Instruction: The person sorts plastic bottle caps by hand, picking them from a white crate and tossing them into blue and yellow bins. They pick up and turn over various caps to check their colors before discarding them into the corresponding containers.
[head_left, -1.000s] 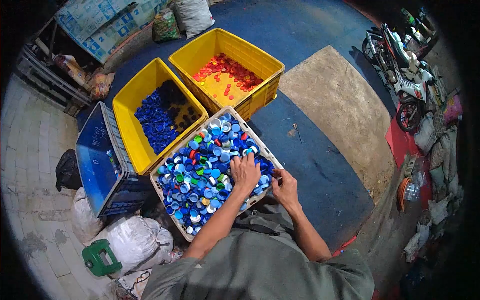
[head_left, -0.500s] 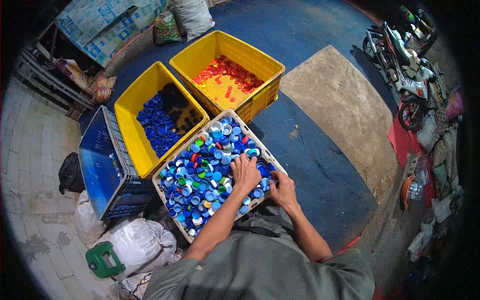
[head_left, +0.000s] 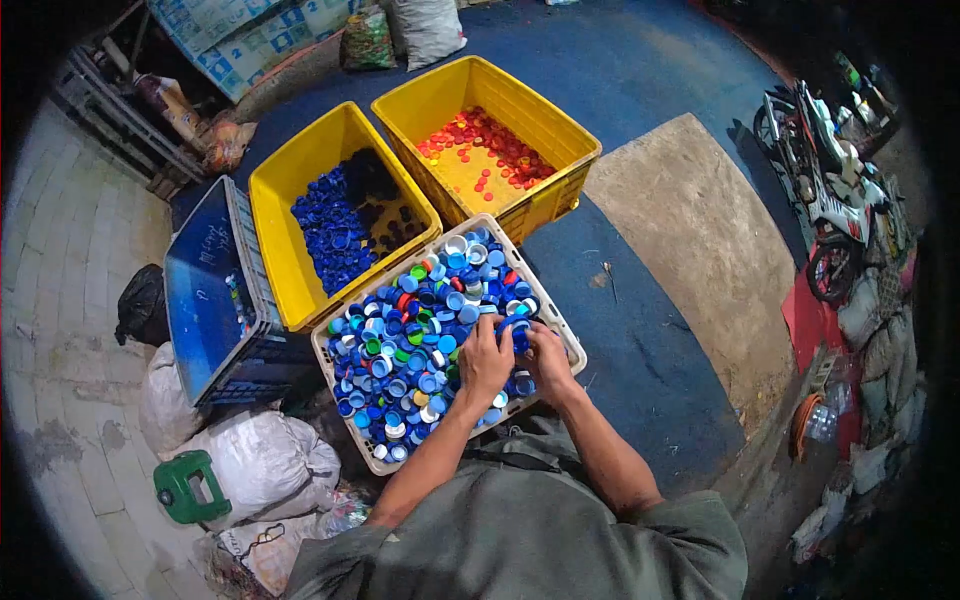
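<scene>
A pale crate full of bottle caps, mostly blue with some green, red and white, lies in front of the person's body. Over its right side, my left hand and my right hand are close together, fingers bent around a dark blue cap. Both hands seem to grip this cap, partly hidden by the fingers. Loose caps lie beneath and to the left of my left hand.
Behind the crate stand a yellow bin with blue and black caps and another yellow bin with red caps. A blue bin, white sacks and a green jerrycan are at left. A motorcycle is at far right.
My right hand has moved left, closer to my left hand, and its fingers have closed on a blue cap. The view has shifted slightly, with the bins now further right.
</scene>
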